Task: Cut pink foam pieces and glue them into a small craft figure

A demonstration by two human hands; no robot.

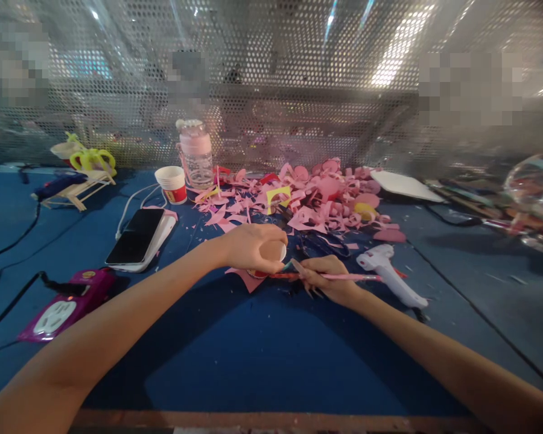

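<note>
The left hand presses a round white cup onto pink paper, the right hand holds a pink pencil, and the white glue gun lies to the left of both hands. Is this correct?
Not quite. The head view shows the white glue gun lying to the right of both hands, beside the right hand holding the pink pencil. The rest stands.

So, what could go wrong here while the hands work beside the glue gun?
1. The right hand holds a thin pink stick very near the white glue gun; a hot nozzle might burn the fingers.
2. The left hand covers a small round piece, so the stick tip could poke the fingers.
3. The pink paper scraps may stick to any glue.
</note>
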